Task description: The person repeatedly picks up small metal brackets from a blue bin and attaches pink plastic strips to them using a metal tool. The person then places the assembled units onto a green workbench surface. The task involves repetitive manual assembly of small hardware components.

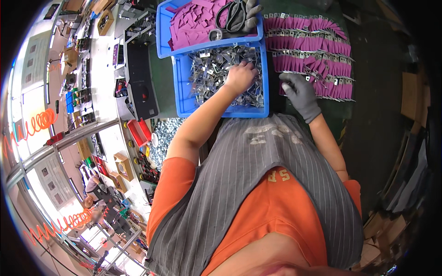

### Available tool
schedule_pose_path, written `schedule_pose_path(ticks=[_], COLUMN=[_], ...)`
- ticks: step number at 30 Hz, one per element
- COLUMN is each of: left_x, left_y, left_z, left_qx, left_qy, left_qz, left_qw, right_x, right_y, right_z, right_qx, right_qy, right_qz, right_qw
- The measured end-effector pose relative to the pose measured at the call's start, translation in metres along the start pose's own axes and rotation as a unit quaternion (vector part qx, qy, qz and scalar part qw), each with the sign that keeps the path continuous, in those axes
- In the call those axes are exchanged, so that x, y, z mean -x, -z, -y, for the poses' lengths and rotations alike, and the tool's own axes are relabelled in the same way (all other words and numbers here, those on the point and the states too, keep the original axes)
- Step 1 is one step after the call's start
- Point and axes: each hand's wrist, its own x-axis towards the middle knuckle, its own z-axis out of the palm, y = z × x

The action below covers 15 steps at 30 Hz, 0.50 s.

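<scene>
Edges and clearance: the left hand, bare, is inside the lower bin, with fingers bent down into the metal parts. Whether it grasps one cannot be told. The bin's left wall is well apart from this hand; the right wall is near. The upper bin adjoins the far rim beyond the hand. The right hand, in a grey glove, is outside the right wall with a gap between. Its fingers are curled; whether they hold a part cannot be told. The tagged rows begin at its fingertips and extend beyond and to its right.

Condition: the metal parts under the left hand are silver, small and heaped in no order. Beyond them, the upper bin contains loose purple strips, with dark gloves at its right side. The tagged rows number four; their pieces lie overlapped, purple with silver ends, some holed.

Surface and room: a black tray lies left of the left hand, across a strip of green bench. Farther left are an orange coiled hose and crowded shelving. Cardboard stands well right of the right hand.
</scene>
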Motion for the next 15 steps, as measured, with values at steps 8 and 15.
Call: schedule_pose_path(ticks=[8, 15], left_x=[0.03, 0.064], left_y=[0.074, 0.13], left_z=[-0.016, -0.038], left_qx=[0.158, 0.111], left_qy=[-0.017, -0.17], left_qz=[-0.208, -0.288], left_qw=[0.965, 0.936], right_x=[-0.002, -0.011], right_y=[-0.005, 0.002], right_z=[0.012, 0.042], right_qx=[-0.159, -0.545], right_qy=[-0.06, -0.261], right_qz=[0.039, 0.179], right_qw=[0.985, 0.777])
